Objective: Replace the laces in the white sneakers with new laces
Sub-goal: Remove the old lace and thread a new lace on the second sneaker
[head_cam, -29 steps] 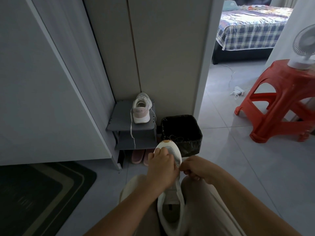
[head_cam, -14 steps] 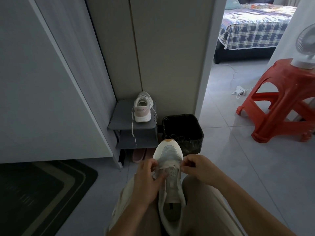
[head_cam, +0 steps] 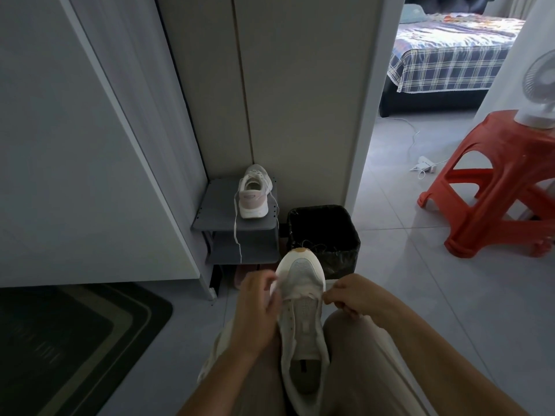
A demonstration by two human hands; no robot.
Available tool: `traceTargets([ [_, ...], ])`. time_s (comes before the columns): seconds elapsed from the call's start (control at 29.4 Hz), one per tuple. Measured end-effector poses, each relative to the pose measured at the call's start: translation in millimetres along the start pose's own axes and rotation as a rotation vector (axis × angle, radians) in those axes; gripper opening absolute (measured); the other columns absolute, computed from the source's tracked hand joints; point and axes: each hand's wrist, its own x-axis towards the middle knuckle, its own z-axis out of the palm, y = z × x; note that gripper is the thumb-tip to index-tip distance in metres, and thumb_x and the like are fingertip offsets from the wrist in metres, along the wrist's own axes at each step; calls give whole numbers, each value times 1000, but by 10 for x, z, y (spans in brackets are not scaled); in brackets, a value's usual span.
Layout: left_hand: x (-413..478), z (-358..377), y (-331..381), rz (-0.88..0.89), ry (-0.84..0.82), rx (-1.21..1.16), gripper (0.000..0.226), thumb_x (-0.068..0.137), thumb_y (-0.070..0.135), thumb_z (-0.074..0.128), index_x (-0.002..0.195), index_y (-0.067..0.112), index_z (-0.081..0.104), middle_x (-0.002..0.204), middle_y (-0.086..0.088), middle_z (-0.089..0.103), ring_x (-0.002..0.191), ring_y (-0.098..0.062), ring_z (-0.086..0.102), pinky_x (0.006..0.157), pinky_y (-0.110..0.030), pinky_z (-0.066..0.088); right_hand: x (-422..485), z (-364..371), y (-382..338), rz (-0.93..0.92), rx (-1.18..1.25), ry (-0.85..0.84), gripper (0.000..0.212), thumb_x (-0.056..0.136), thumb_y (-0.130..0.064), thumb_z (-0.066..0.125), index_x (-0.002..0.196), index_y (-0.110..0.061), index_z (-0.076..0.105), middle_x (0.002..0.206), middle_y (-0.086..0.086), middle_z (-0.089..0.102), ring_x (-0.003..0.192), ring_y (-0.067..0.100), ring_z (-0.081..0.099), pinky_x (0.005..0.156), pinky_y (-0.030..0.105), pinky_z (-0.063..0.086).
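The white sneaker (head_cam: pixel 303 325) lies in the person's lap between the thighs. Its long axis runs straight from near to far, with the toe pointing far toward the black bin (head_cam: pixel 345 235) and the heel opening nearest the body. A lace (head_cam: pixel 304 295) crosses the tongue as a single bar at the farthest eyelets, just behind the toe cap. The left hand (head_cam: pixel 258 313) sits at the shoe's left edge with fingers curled, pinching the white lace end there. The right hand (head_cam: pixel 353 298) mirrors it at the right edge, fingers curled in a pinch; its lace end is barely visible, so that grip is a judgement. Both hands are level with the bar and equally close to it. The remaining empty eyelets all lie nearer than the fingertips, in two rows running back toward the ankle. Lacing will therefore probably proceed toward the body, each end crossing to the opposite row. The second sneaker (head_cam: pixel 254 195) stands well apart on the grey shoe rack (head_cam: pixel 216 211), heel facing near, with a lace end dangling over the shelf edge.
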Motion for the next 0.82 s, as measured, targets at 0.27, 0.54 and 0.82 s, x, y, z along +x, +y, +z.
traceTargets([
  [0.27,-74,-176,-224,-195,-317,-69,23,85,13,64,86,32,52,93,11,54,87,-6,55,74,-11,42,4,-173,150,-176,-171,71,16,84,-22,65,83,-7,71,67,-4,66,61,4,58,66,16,46],
  [0.54,-27,-96,-124,46,-225,92,2,78,21,54,76,21,55,81,17,48,79,-1,49,71,-17,40,78,-189,286,-165,-217,114,14,86,-23,63,78,-12,68,67,-6,68,61,3,61,70,20,50],
  [0.82,-99,-376,235,-41,-200,-70,26,86,7,60,78,28,47,72,10,55,75,-3,53,66,-12,42,-418,265,-143,-379,-101,274,12,92,-19,54,86,-23,63,73,-15,60,65,2,59,61,7,44],
])
